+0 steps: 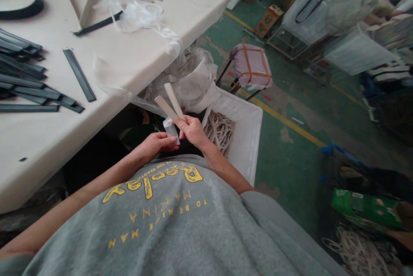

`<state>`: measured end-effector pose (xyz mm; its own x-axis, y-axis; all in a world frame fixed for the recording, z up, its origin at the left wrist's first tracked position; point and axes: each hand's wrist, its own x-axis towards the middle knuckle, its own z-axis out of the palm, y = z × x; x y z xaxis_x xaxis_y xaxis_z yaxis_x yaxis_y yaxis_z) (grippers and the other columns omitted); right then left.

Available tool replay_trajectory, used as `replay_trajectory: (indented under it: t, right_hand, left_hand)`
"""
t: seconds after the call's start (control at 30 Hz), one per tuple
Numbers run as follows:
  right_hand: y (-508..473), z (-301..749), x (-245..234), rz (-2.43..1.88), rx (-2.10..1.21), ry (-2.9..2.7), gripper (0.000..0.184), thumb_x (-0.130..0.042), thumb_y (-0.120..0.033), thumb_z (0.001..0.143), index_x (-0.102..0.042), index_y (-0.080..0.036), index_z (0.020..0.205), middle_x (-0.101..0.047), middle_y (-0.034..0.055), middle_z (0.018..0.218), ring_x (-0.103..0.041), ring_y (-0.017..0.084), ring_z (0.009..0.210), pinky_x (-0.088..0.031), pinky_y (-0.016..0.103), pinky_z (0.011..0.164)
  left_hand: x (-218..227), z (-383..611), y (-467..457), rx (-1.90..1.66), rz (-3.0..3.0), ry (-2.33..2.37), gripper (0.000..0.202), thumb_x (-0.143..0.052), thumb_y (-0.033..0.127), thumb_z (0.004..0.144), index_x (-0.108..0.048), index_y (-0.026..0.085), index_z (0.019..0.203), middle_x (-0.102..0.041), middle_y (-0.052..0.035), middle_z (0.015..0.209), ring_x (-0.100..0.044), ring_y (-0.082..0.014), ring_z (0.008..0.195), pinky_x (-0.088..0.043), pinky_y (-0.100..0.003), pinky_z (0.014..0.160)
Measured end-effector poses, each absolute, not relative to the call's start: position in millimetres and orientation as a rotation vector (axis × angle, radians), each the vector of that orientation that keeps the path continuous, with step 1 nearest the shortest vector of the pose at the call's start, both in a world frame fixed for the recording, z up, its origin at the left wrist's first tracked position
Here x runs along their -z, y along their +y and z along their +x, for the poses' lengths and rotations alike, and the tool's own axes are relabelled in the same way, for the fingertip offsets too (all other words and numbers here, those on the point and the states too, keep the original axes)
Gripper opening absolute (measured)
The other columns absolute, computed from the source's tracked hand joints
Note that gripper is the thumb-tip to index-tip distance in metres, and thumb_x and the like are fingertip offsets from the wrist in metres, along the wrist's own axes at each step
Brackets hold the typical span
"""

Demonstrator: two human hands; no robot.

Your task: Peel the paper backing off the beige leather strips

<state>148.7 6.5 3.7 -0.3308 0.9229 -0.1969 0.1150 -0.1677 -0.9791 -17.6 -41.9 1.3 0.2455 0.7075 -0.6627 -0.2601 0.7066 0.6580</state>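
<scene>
Over my lap, beside the table edge, my right hand point(192, 131) is closed around a light beige strap point(167, 108); a second pale strip end point(174, 99) sticks up next to it from the same grip. My left hand point(159, 143) pinches a small whitish, shiny piece point(171, 130), perhaps plastic film or folded strip, just left of the straps. The lower ends of the straps are hidden by my fingers. Close to my right forearm stands a white plastic bin point(248, 125) with many tangled beige strips point(221, 129) inside.
Dark strips point(32, 73) lie piled on the white table point(129, 65), with crumpled clear plastic point(138, 13) near its edge. A cushioned stool point(251, 65) stands beyond the bin. Carts, a cardboard box point(268, 20), a green bag point(364, 207) and loose strips point(361, 250) are on the right.
</scene>
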Motion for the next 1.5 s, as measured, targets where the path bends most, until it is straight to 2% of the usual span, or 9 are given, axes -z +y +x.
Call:
replay_trajectory:
  t: [0.17,0.37,0.6,0.77,1.1,1.23,1.3,1.4,1.5]
  right_hand:
    - [-12.8,177.8,-10.3,-1.365,-1.516,-1.458,0.046,-0.059,-0.057,0.090,-0.074,-0.014,0.089,-0.050,-0.0057,0.042,-0.043,0.008,0.036,-0.032,0.021,0.042]
    - [-49.3,189.3,-15.6,-1.447,-1.554,-1.590,0.035,-0.058,-0.045,0.093,-0.073,-0.016,0.084,-0.055,-0.0042,0.053,-0.044,0.007,0.038,-0.029,0.021,0.041]
    - [-54.3,184.6,-13.5,-1.474,-1.222,-1.911,0.025,-0.059,-0.031,0.094,-0.071,-0.018,0.076,-0.063,-0.0012,0.066,-0.054,0.011,0.060,-0.037,0.023,0.059]
    - [-54.1,184.6,-9.5,-1.537,-1.066,-1.991,0.025,-0.058,-0.026,0.095,-0.068,-0.017,0.074,-0.064,-0.0007,0.069,-0.057,0.012,0.068,-0.038,0.024,0.066]
    - [-51.6,178.8,-10.0,-1.587,-0.933,-2.207,0.019,-0.060,-0.024,0.094,-0.063,-0.019,0.076,-0.068,0.0025,0.080,-0.060,0.015,0.075,-0.038,0.025,0.069]
    - [-44.9,170.6,-8.7,-1.622,-1.064,-2.132,0.021,-0.057,-0.029,0.099,-0.064,-0.019,0.082,-0.073,0.0021,0.082,-0.064,0.014,0.076,-0.041,0.024,0.071]
    - [-40.6,168.4,-10.7,-1.626,-1.160,-2.056,0.025,-0.052,-0.032,0.102,-0.065,-0.019,0.087,-0.073,0.0013,0.079,-0.063,0.012,0.068,-0.042,0.023,0.068]
    - [-38.7,175.6,-23.8,-1.522,-1.448,-1.932,0.027,-0.047,-0.036,0.104,-0.065,-0.019,0.116,-0.072,-0.0015,0.079,-0.057,0.009,0.050,-0.043,0.022,0.057]
    - [-45.5,194.9,-48.4,-1.436,-1.573,-1.847,0.044,-0.053,-0.032,0.099,-0.053,-0.023,0.142,-0.072,-0.0039,0.078,-0.054,0.008,0.045,-0.043,0.021,0.050]
  left_hand:
    - [0.6,-22.2,-32.2,-0.907,0.203,1.195,0.019,-0.082,0.017,0.078,-0.065,0.014,0.070,-0.068,-0.0019,0.066,-0.066,-0.0112,0.057,-0.059,-0.023,0.062]
    - [-2.1,-23.3,-26.5,-0.997,0.089,1.219,0.013,-0.072,0.022,0.090,-0.067,0.015,0.081,-0.073,-0.0044,0.078,-0.071,-0.0121,0.066,-0.060,-0.023,0.067]
    - [-2.8,-20.5,-26.8,-1.029,0.036,1.211,0.017,-0.060,0.019,0.097,-0.068,0.014,0.083,-0.074,-0.0046,0.078,-0.070,-0.0113,0.065,-0.059,-0.023,0.067]
    - [-2.9,-20.1,-26.7,-1.028,0.028,1.213,0.019,-0.058,0.017,0.098,-0.068,0.013,0.083,-0.073,-0.0045,0.077,-0.071,-0.0122,0.065,-0.059,-0.023,0.065]
    - [0.5,-13.4,-30.6,-1.007,0.082,1.199,0.015,-0.063,0.014,0.094,-0.069,0.011,0.080,-0.072,-0.0041,0.072,-0.068,-0.0112,0.060,-0.058,-0.022,0.062]
    - [2.1,-3.7,-37.4,-0.859,0.081,1.162,0.015,-0.062,0.008,0.093,-0.070,0.009,0.081,-0.075,-0.0078,0.077,-0.071,-0.0137,0.065,-0.059,-0.023,0.062]
    - [3.3,-0.4,-39.8,-0.802,0.065,1.139,0.015,-0.061,0.007,0.094,-0.071,0.008,0.083,-0.076,-0.0100,0.081,-0.073,-0.0143,0.068,-0.058,-0.022,0.062]
    - [4.4,-1.6,-40.4,-0.850,0.006,1.147,0.018,-0.058,0.008,0.097,-0.071,0.008,0.084,-0.074,-0.0076,0.075,-0.070,-0.0108,0.062,-0.056,-0.018,0.057]
    - [1.5,-7.0,-40.9,-0.918,-0.076,1.116,0.021,-0.056,0.007,0.098,-0.067,0.009,0.081,-0.067,-0.0014,0.066,-0.063,-0.0067,0.052,-0.055,-0.017,0.053]
